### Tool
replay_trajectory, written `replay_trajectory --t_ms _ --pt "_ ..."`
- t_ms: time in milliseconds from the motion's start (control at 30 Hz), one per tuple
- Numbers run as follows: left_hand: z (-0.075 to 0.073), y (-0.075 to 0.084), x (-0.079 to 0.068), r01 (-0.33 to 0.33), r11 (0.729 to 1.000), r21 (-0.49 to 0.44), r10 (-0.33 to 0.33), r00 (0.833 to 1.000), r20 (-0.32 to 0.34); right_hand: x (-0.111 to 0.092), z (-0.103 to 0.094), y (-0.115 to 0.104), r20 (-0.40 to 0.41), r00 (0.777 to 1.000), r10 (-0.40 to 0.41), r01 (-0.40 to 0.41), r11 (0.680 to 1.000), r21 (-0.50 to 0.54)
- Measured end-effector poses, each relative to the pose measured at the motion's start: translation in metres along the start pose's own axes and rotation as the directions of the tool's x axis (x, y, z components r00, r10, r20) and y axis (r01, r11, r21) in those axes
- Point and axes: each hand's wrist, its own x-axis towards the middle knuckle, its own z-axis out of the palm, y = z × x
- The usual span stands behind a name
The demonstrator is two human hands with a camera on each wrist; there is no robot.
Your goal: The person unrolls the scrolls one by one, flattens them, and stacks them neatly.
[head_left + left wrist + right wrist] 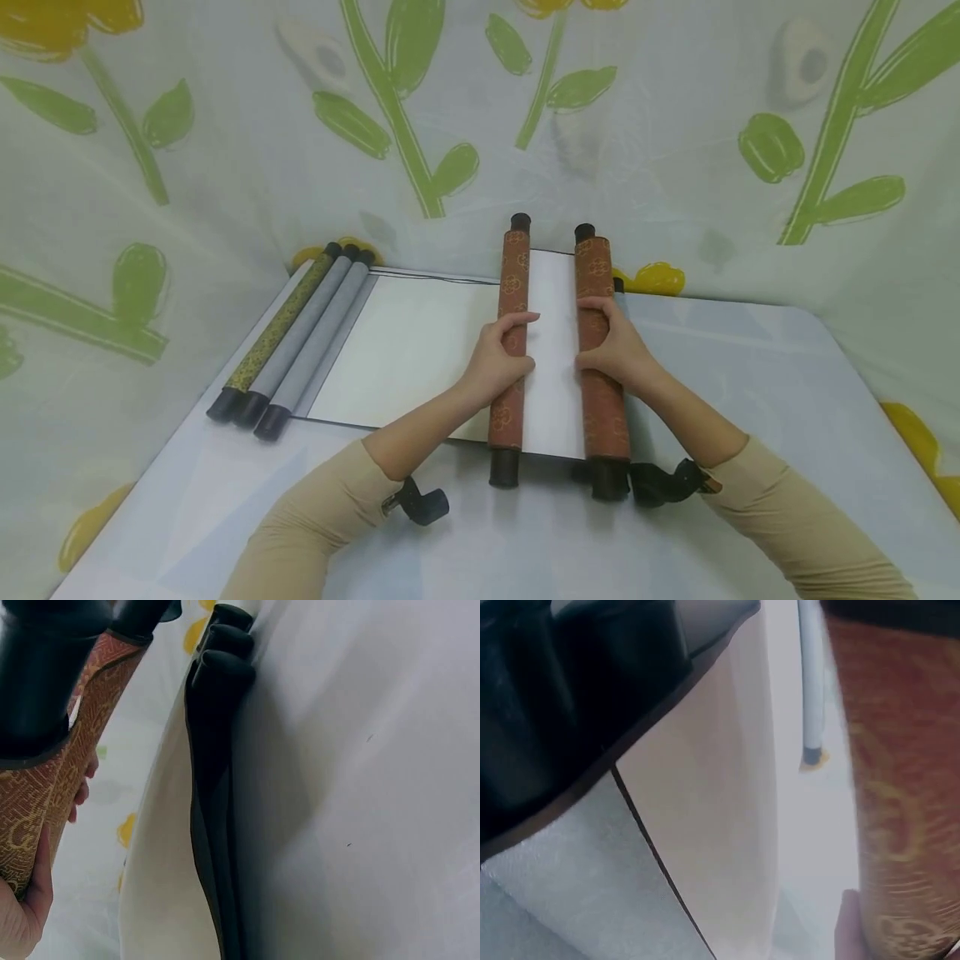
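A hanging scroll lies partly unrolled, with a white paper strip (551,375) between two red-brown, gold-patterned rolls. My left hand (495,360) grips the left roll (512,275), thumb and index finger around its middle. Around the thicker right roll (597,271) my right hand (618,348) is curled, thumb toward the paper. Both rolls have black end knobs and lie over a larger unrolled white scroll (408,342). The left wrist view shows the roll's black knob (37,682) and part of a hand (26,919). In the right wrist view, fingers (849,930) touch the patterned roll (904,787).
At the left stand side by side two grey rolls (318,350) and a yellow-green patterned roll (281,321), black-capped. A grey roll edge (639,425) shows beneath the right red-brown roll. The pale table (750,375) extends right, with a flower-printed curtain (645,167) behind.
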Motion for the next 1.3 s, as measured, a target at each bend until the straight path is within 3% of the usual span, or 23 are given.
replay_trajectory --t_ms 367,667,833,967,1100,1300 --pt "0.003 -0.001 0.002 -0.032 0.999 -0.034 0.032 0.999 0.005 0.004 -0.003 0.005 -0.042 0.999 0.009 -0.015 0.992 -0.126" --pt "0.000 0.000 -0.007 -0.007 0.999 -0.050 0.007 1.000 -0.011 0.005 -0.009 0.008 -0.069 0.995 -0.069 0.049 0.962 -0.267" --pt "-0.005 -0.003 -0.007 -0.025 0.999 -0.035 0.025 1.000 -0.015 0.002 -0.015 0.007 -0.034 0.997 -0.075 0.066 0.975 -0.210" --pt "-0.009 -0.003 -0.004 -0.022 0.999 -0.036 0.022 1.000 -0.007 -0.001 -0.021 0.006 0.007 0.999 -0.043 0.043 0.995 -0.095" --pt "-0.013 0.000 0.001 -0.004 0.999 0.042 0.003 1.000 0.013 -0.004 -0.025 0.005 0.037 0.999 0.019 -0.018 1.000 -0.012" --pt "-0.019 0.005 0.008 -0.010 0.986 0.164 0.003 0.999 0.044 -0.005 -0.026 0.005 0.042 0.998 0.037 -0.037 0.999 0.001"
